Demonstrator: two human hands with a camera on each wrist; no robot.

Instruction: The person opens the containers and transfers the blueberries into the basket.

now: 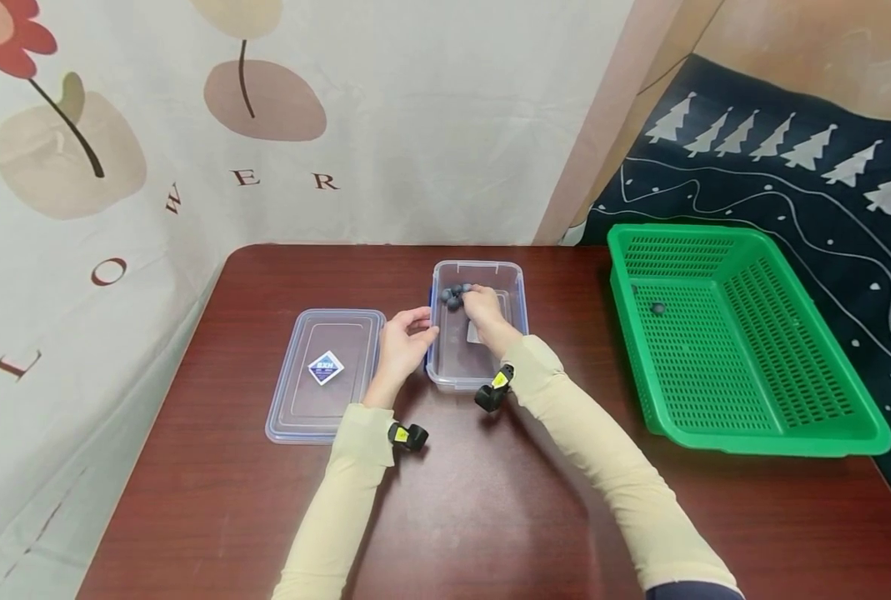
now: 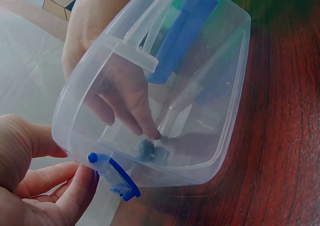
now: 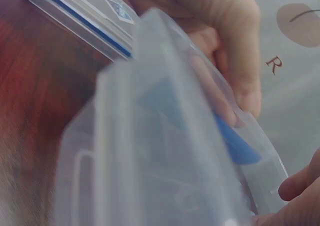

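A clear plastic box (image 1: 478, 367) with blue latches stands uncovered at the middle of the table. Several dark blueberries (image 1: 453, 302) lie together near its far left corner. Reaching in over the near right rim, my right hand (image 1: 490, 315) pinches a blueberry beside that cluster; its fingertips partly hide the berry. My left hand (image 1: 403, 346) holds the box's left side, thumb and fingers at the rim by a blue latch (image 2: 117, 176). To the left lies the box's clear lid (image 1: 302, 408), flat, with a blue-and-white diamond label.
A green perforated basket (image 1: 783, 440) stands on the right of the table, with a loose blueberry (image 1: 658, 308) inside. Behind the table hangs a pale patterned cloth (image 1: 430, 150); a dark cloth with white trees (image 1: 760, 175) is at the right.
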